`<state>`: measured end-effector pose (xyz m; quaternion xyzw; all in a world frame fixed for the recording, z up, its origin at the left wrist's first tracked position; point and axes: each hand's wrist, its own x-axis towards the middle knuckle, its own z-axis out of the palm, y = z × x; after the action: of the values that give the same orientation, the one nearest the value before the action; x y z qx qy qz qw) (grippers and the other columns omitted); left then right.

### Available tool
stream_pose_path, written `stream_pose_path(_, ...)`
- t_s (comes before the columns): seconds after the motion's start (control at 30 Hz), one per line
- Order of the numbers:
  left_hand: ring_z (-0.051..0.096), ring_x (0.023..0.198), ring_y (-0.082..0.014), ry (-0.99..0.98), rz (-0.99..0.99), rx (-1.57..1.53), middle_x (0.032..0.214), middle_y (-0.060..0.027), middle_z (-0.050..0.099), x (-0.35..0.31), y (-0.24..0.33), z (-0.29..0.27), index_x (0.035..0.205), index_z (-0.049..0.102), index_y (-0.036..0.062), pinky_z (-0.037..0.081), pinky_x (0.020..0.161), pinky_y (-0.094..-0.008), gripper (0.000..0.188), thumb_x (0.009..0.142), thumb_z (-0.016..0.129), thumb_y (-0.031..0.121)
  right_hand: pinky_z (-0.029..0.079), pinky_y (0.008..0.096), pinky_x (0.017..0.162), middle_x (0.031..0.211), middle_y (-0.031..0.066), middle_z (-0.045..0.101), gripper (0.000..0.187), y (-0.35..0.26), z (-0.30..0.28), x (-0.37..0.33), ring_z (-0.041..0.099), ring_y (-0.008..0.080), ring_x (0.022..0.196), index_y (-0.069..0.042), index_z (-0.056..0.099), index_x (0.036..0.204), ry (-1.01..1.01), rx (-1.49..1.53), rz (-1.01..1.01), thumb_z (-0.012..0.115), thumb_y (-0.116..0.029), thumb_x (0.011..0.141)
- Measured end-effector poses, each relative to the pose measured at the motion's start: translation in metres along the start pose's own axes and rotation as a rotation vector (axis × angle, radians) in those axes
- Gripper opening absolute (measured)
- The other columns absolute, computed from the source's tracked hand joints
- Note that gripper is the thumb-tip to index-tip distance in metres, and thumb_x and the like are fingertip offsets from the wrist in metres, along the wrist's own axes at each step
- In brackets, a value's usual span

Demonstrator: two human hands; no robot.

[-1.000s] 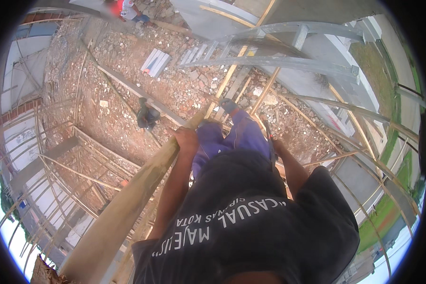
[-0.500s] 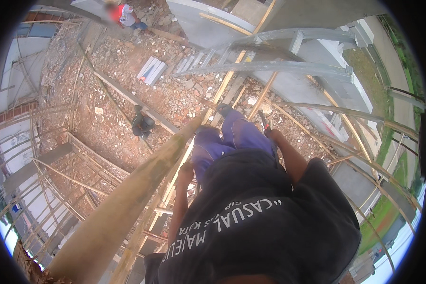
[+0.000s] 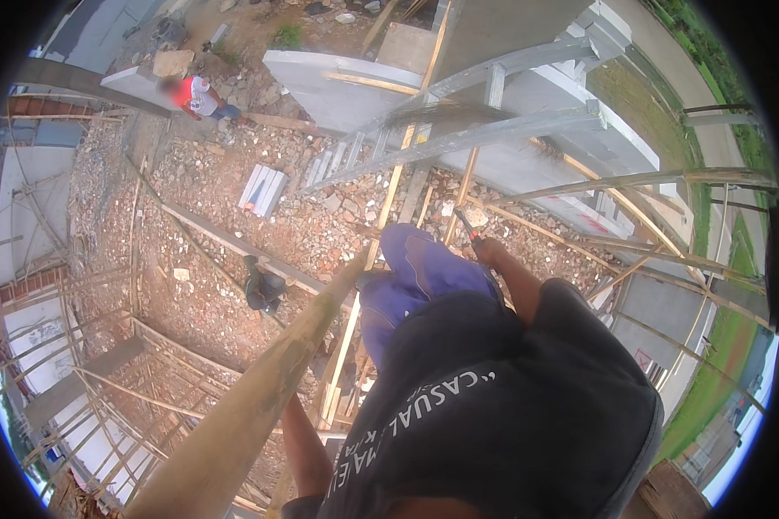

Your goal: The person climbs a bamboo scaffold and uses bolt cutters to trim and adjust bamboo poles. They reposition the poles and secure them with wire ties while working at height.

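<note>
My right hand (image 3: 488, 252) is closed around the red-and-dark handle of a hammer (image 3: 469, 227), held out beside my right thigh with its metal end pointing away from me. A thick, pale bamboo pole (image 3: 247, 402) slants up close on my left. My left forearm (image 3: 301, 443) reaches to the pole's underside, and the pole hides the hand, so its fingers do not show. My legs, in purple trousers (image 3: 420, 272), are over narrow timber battens (image 3: 348, 346), high above the ground.
Broken rubble (image 3: 208, 233) covers the ground far below. A grey ladder-like metal frame (image 3: 511, 138) rises ahead on the right, near pale walls (image 3: 355, 95). White blocks (image 3: 262, 190) lie stacked. One person (image 3: 201, 97) wears red and white; another (image 3: 264, 290) wears dark clothes. Bamboo scaffolding (image 3: 138, 381) stands left.
My left hand has gone from beside my left thigh to behind the bamboo pole. My right hand has shifted slightly left with the hammer. The view has tilted, showing more ground ahead.
</note>
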<state>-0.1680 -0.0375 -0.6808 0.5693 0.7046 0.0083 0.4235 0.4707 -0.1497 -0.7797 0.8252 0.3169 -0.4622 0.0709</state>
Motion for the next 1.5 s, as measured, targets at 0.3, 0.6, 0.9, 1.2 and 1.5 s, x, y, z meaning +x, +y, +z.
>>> stream_pose_path(0.3, 0.064, 0.082, -0.0199, -0.217, -0.520, -0.123, 0.104, -0.0083, 0.065, -0.017, 0.033, 0.021, 0.121, 0.055, 0.0103, 0.045, 0.065, -0.0413, 0.035, 0.093, 0.053, 0.031, 0.051, 0.0326, 0.060, 0.075, 0.0059, 0.064, 0.032, -0.076, -0.054, 0.010, 0.062, 0.0166, 0.067, -0.004, 0.064, 0.088, 0.017, 0.879, -0.001, 0.052, -0.032, 0.097)
stream_pose_path(0.6, 0.066, 0.095, -0.0288, -0.403, -0.726, -0.254, 0.116, -0.0142, 0.064, -0.027, 0.005, 0.102, 0.123, 0.056, 0.0084, 0.048, 0.077, -0.0528, 0.039, 0.095, 0.052, 0.036, 0.051, 0.0306, 0.063, 0.095, 0.0072, 0.065, 0.035, -0.185, -0.230, -0.007, 0.062, 0.0152, 0.074, -0.002, 0.058, 0.125, -0.048, 0.951, -0.527, 0.055, -0.023, 0.098)
stream_pose_path(0.9, 0.058, 0.112, -0.0313, -0.175, -0.591, -0.543, 0.128, -0.0160, 0.057, -0.046, 0.019, 0.083, 0.138, 0.044, 0.0090, 0.046, 0.088, -0.0527, 0.056, 0.095, 0.049, 0.045, 0.050, 0.0302, 0.059, 0.110, 0.0162, 0.065, 0.050, -0.298, -0.251, -0.039, 0.063, 0.0182, 0.070, -0.005, 0.037, 0.142, -0.139, 1.430, -0.770, 0.053, -0.021, 0.098)
stream_pose_path(1.2, 0.067, 0.095, -0.0314, -0.025, -0.610, -0.589, 0.110, -0.0170, 0.065, -0.062, -0.005, 0.095, 0.127, 0.053, 0.0023, 0.055, 0.071, -0.0498, 0.053, 0.089, 0.062, 0.038, 0.056, 0.0418, 0.075, 0.121, 0.0185, 0.059, 0.044, -0.358, -0.188, -0.073, 0.065, 0.0264, 0.084, -0.017, 0.045, 0.132, -0.625, 1.648, -0.680, 0.054, -0.034, 0.093)
stream_pose_path(1.5, 0.070, 0.079, -0.0269, 0.122, -0.717, -0.652, 0.101, -0.0144, 0.068, -0.180, -0.027, 0.177, 0.111, 0.063, -0.0028, 0.056, 0.064, -0.0475, 0.038, 0.089, 0.059, 0.028, 0.057, 0.0509, 0.074, 0.123, 0.0209, 0.057, 0.039, -0.312, -0.153, -0.090, 0.067, 0.0398, 0.081, -0.017, 0.046, 0.121, -0.733, 1.337, -0.635, 0.060, -0.034, 0.089)
